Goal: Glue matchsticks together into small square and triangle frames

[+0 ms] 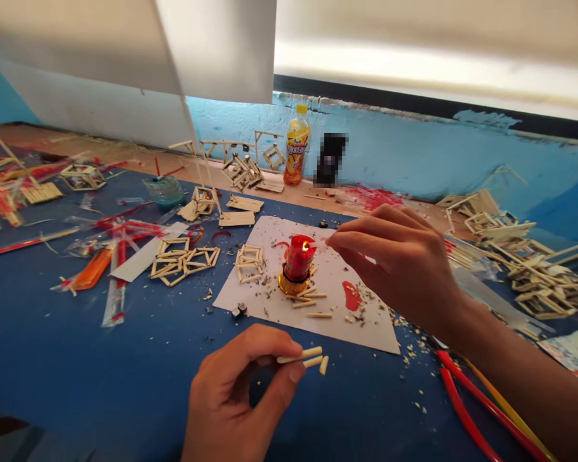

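Between the thumb and fingers of my left hand (243,385) are short pale wooden sticks (313,355), one with a small angled piece at its end. My right hand (395,256) is pinched just right of the flame of a lit red candle (298,256); a thin, blurred red-and-white thing shows at its fingertips, too small to name. The candle stands on a gold base on a white sheet (366,333). Loose sticks (319,315) lie in front of it, and a small stick frame (249,263) is to its left. Red wax (351,296) spots the sheet.
Red-handled pliers (467,398) lie beneath my right forearm. Stick structures (185,260) stand at the left and pile up at the right (542,276). A drink bottle (296,147) and a pixelated dark object are by the wall. Plastic wrappers, an orange tool (92,268) and a glass dish (164,191) are left.
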Demonstrator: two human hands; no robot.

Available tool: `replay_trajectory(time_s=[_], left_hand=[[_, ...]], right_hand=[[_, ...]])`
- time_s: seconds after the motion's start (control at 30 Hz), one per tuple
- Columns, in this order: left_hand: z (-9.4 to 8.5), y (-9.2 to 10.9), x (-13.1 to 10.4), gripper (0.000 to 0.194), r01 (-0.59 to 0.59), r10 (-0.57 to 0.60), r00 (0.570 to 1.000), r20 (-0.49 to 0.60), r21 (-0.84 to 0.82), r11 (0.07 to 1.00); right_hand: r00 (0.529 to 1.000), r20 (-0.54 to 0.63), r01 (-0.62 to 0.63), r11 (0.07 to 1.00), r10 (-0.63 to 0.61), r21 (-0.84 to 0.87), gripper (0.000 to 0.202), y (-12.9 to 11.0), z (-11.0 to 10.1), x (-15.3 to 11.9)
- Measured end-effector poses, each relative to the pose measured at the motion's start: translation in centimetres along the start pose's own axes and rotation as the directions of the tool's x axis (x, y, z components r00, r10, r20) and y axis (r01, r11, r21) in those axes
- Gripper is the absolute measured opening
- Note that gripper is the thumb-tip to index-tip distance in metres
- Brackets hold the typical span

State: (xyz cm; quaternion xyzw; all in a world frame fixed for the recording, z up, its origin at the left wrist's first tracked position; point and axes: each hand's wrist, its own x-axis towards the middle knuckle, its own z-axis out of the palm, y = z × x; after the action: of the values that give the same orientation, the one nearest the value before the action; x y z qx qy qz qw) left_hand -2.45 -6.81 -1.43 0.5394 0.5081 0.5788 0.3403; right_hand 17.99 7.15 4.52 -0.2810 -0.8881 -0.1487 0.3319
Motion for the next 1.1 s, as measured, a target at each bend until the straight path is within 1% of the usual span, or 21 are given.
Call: replay_trajectory(time_s=[0.13, 0.33, 0.47, 0.67, 0.87, 0.97, 1.1], left_hand=[[-0.15, 0.04, -0.05, 0.028, -0.016, 0.016, 1.000, 0.013, 0.018, 1.000], [-0.27, 0.01, -0.05, 0.029, -0.029, 0.030, 1.000, -0.004, 0.022, 0.999], [-0.06, 0.14, 0.07, 0.028, -0.030, 0.031, 0.999, -0.010, 0.021, 0.999], [-0.07, 0.36, -0.12, 0.024, 0.030, -0.030, 0.999, -0.021, -0.012, 0.999], [-0.12, 0.27, -0.10, 0.021, 0.038, -0.038, 0.999, -0.006, -0.017, 0.999], [-0.03, 0.33, -0.07, 0.018, 0.050, -0.050, 0.998, -0.022, -0.024, 0.998], [0.12, 0.28, -0.11, 0.017, 0.052, -0.054, 0.997, -0.048, -0.038, 0.998]], right_hand=[[0.999, -0.031, 0.020, 1.000, -0.020, 0.000, 0.011, 0.04, 0.13, -0.11], [0.997, -0.065, 0.047, 0.998, -0.050, -0.047, 0.014, -0.03, 0.20, -0.35], [0.996, -0.063, 0.060, 0.997, -0.063, -0.051, 0.015, -0.19, 0.23, -0.37], [0.998, -0.046, 0.046, 0.996, -0.050, -0.076, 0.018, -0.13, -0.13, -0.38], [0.997, -0.027, 0.063, 0.990, -0.067, -0.124, 0.018, -0.05, 0.06, -0.28], [0.997, -0.016, 0.068, 0.988, -0.071, -0.138, 0.018, -0.12, 0.04, -0.21], [0.997, -0.029, 0.065, 0.985, -0.070, -0.162, 0.014, -0.30, -0.13, -0.10]])
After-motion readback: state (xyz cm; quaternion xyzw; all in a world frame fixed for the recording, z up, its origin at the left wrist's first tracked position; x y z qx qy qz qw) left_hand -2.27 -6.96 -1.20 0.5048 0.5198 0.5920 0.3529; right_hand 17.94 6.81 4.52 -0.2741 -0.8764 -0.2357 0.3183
